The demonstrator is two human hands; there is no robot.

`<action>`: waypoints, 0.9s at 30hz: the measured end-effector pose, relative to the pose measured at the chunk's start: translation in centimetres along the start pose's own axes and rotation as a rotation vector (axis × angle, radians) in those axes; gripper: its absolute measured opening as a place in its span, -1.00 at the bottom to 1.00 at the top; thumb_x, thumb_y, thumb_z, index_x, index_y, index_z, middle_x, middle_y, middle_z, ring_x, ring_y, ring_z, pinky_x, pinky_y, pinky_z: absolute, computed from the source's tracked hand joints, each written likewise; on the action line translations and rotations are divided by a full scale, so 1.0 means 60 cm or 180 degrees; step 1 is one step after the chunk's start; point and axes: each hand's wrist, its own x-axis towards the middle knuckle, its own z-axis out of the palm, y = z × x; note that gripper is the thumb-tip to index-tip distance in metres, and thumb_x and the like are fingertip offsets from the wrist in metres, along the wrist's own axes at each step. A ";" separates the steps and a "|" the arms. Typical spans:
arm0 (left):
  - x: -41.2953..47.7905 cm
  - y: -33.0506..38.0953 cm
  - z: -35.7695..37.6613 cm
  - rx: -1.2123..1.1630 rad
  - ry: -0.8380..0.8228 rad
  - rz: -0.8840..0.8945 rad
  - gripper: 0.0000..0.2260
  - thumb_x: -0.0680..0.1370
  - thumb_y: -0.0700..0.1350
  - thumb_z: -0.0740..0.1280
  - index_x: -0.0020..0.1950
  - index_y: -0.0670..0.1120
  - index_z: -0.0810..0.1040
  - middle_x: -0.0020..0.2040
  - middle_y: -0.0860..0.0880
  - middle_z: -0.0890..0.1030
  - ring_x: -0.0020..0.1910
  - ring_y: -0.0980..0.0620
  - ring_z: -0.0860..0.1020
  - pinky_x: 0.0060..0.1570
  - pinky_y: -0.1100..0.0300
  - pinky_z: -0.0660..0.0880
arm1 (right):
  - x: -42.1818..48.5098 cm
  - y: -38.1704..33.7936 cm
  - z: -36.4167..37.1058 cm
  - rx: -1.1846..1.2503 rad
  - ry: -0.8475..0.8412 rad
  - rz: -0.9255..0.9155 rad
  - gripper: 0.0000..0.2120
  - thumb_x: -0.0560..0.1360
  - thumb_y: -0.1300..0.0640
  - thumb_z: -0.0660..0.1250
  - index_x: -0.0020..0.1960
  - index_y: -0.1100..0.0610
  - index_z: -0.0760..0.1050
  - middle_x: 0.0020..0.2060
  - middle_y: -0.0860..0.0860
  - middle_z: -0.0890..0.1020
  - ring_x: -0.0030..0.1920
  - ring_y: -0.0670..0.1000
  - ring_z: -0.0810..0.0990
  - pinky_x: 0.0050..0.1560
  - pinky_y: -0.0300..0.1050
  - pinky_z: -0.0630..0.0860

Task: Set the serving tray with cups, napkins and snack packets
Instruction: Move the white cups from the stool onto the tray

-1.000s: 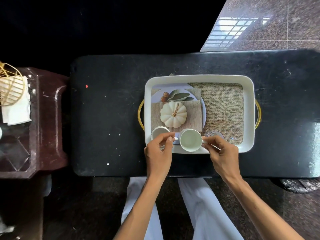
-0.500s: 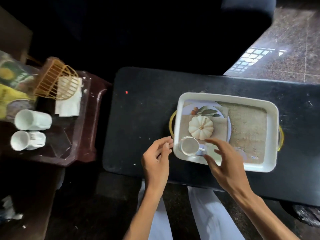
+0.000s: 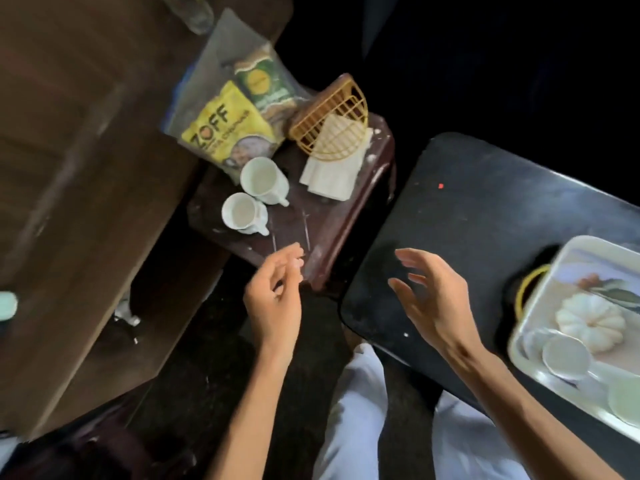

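1. While the left hand (image 3: 273,299) hangs over the near corner of the dark red side table (image 3: 346,233), its fingers are loosely curled with the thumb close to the fingertips, and it holds nothing.
2. The right hand (image 3: 433,299) is over the left end of the black table (image 3: 485,209), with its fingers spread wide and slightly bent. It too is empty.
3. The two hands are well apart, and the person's white trousers (image 3: 360,410) show below and between the forearms.
4. On the side table, the far white cup (image 3: 263,180) and the near white cup (image 3: 242,213) sit just beside each other, mouths turned toward the camera. Whether they stand or lie cannot be told.
5. Beyond the cups lies a yellow snack packet (image 3: 225,133) marked ZOFF, with a green snack packet (image 3: 263,88) partly overlapping its far side.
6. To the right of the cups, a stack of white napkins (image 3: 329,174) lies under a tilted yellow wire holder (image 3: 332,123).
7. The white serving tray (image 3: 568,252) sits on the black table at the frame's right edge, blurred, with a yellow handle (image 3: 524,289) on the end nearer the hands.
8. Inside the tray, a white pumpkin (image 3: 588,322) rests on cloth, and a tray cup (image 3: 566,356) stands just beside it toward the near rim.
9. A pale round shape (image 3: 627,398) at the frame's edge is too blurred to name.
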 end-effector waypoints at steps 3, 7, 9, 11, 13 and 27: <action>0.067 -0.014 -0.053 -0.0108 0.0286 -0.0017 -0.72 0.66 -0.23 0.28 0.07 0.14 0.66 0.09 0.03 0.73 0.10 0.04 0.70 0.14 -0.07 0.65 | 0.038 -0.046 0.064 0.0125 -0.0076 -0.0092 -0.66 0.46 0.23 0.50 0.22 0.13 0.58 0.09 -0.05 0.63 0.08 -0.13 0.61 0.11 -0.50 0.47; 0.144 -0.029 -0.098 -0.0128 0.0425 -0.0049 -0.76 0.67 -0.20 0.28 0.10 0.10 0.67 0.09 0.03 0.73 0.10 0.06 0.70 0.08 0.07 0.66 | 0.080 -0.091 0.140 0.0296 -0.0234 -0.0091 -0.71 0.46 0.30 0.46 0.16 0.16 0.57 -0.02 -0.12 0.64 0.00 -0.18 0.64 0.11 -0.23 0.60; 0.179 -0.038 -0.110 -0.0106 0.0463 -0.0075 -0.79 0.66 -0.19 0.28 0.15 0.04 0.66 0.12 -0.02 0.73 0.13 0.05 0.69 0.09 0.07 0.66 | 0.098 -0.107 0.174 0.0321 -0.0328 -0.0030 -0.69 0.47 0.27 0.46 0.19 0.16 0.56 0.03 -0.04 0.65 0.04 -0.07 0.65 0.11 -0.07 0.62; 0.210 -0.047 -0.115 -0.0083 0.0466 -0.0100 -0.81 0.66 -0.18 0.29 0.17 0.01 0.65 0.15 -0.02 0.72 0.17 0.06 0.68 0.12 0.04 0.66 | 0.111 -0.121 0.202 0.0352 -0.0408 0.0019 -0.68 0.49 0.23 0.47 0.23 0.16 0.55 0.08 0.01 0.64 0.07 -0.04 0.64 0.14 -0.08 0.61; 0.233 -0.057 -0.115 0.0008 0.0400 -0.0165 -0.80 0.66 -0.17 0.29 0.23 -0.04 0.65 0.18 -0.01 0.71 0.21 0.07 0.66 0.19 -0.02 0.64 | 0.122 -0.132 0.225 0.0386 -0.0485 0.0085 -0.67 0.50 0.22 0.46 0.24 0.16 0.55 0.11 0.02 0.64 0.08 -0.07 0.63 0.16 -0.14 0.60; 0.275 -0.068 -0.094 -0.0213 0.0157 -0.0693 -0.79 0.69 -0.10 0.24 0.18 0.00 0.67 0.04 0.13 0.71 0.03 0.21 0.67 0.09 0.09 0.67 | 0.146 -0.170 0.298 0.0464 -0.0488 0.0010 -0.80 0.49 0.24 0.44 0.09 0.12 0.57 -0.03 -0.02 0.66 0.00 -0.02 0.63 0.03 0.03 0.62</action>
